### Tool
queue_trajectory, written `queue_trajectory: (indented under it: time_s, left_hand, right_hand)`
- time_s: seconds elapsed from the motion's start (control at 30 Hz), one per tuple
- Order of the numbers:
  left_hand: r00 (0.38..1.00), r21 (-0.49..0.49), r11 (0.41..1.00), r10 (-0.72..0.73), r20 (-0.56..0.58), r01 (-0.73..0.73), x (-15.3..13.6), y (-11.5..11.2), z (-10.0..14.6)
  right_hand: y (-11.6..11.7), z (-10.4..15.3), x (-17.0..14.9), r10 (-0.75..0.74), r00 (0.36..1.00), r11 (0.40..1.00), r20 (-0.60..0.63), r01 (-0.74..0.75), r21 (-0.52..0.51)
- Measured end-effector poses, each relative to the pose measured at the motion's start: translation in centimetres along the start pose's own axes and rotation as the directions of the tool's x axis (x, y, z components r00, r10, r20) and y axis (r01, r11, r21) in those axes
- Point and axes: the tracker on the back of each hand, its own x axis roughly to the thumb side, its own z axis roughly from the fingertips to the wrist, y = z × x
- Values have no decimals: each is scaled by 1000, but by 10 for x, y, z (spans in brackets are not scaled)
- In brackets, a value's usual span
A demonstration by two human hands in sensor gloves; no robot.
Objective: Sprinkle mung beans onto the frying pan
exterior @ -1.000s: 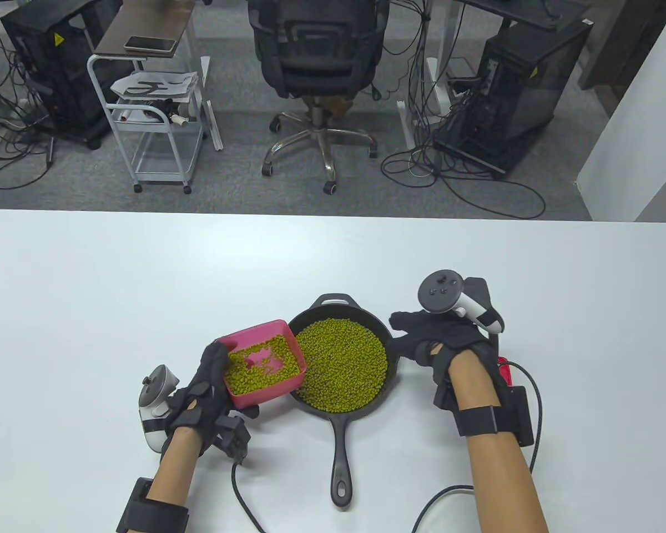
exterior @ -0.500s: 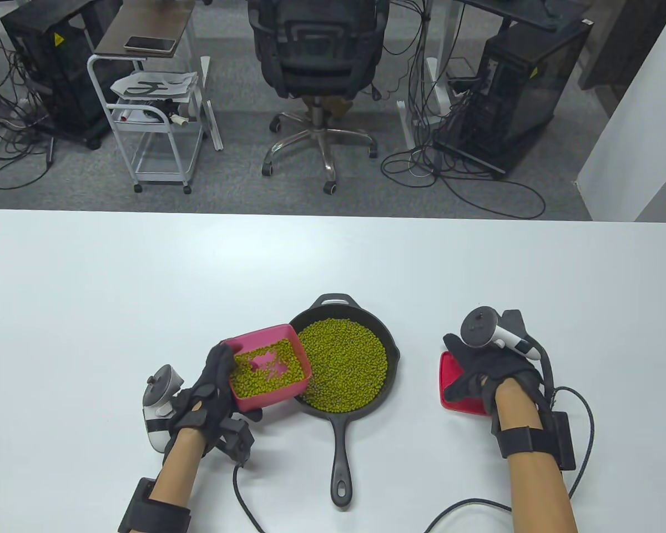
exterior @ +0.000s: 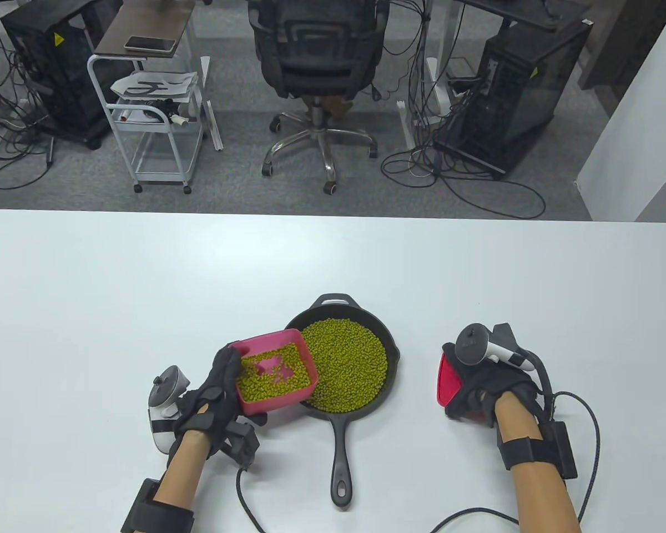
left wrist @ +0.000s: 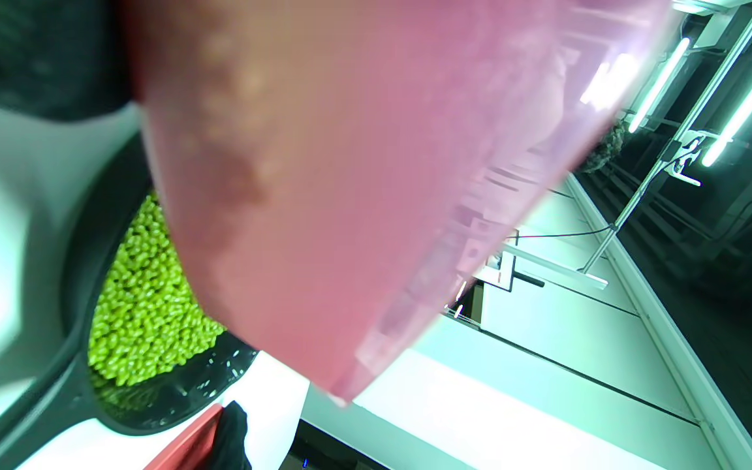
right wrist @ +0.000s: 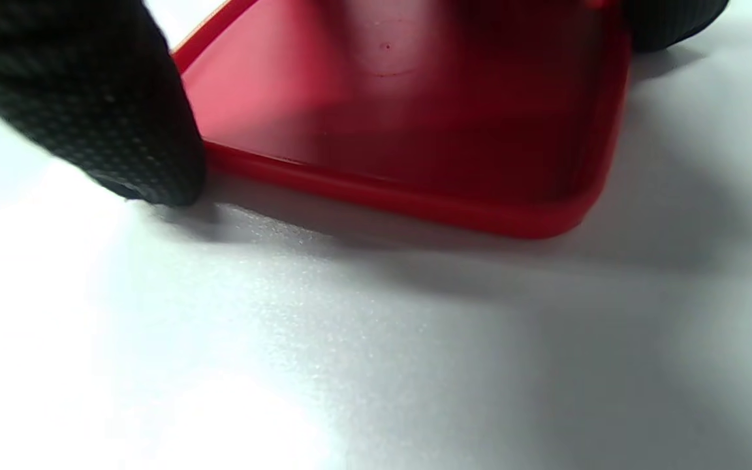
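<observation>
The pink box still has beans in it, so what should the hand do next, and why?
Probably tip the pink box a little further toward the frying pan. The left hand holds it over the pan's left rim, and mung beans still cover much of its bottom.

Both hands wear black knit gloves: the left hand (exterior: 211, 397) and right hand (exterior: 485, 383) each carry a grey-and-white tracker, with bare forearms, black wrist straps and black cables trailing toward six o'clock.
</observation>
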Motion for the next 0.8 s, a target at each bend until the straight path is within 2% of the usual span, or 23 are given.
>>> queue_trajectory:
  time_s: [0.17, 0.4, 0.6, 0.8]
  left_hand:
    - [1000, -5, 1000, 5, 6, -5, 0, 0, 0]
    - [1000, -31, 1000, 4, 1, -4, -2, -4, -1]
    - [1000, -55, 998, 4, -1, -4, -3, -9, -2]
    - [1000, -78, 997, -14, -2, 14, -6, -16, 0]
  right_hand:
    - [3, 2, 1, 70, 997, 995, 11, -69, -71]
    - [-9, 15, 5, 31, 999, 994, 43, -27, -106]
    - [-41, 49, 40, 43, 985, 981, 165, -10, -196]
    - [-70, 89, 100, 61, 938, 962, 342, 36, -269]
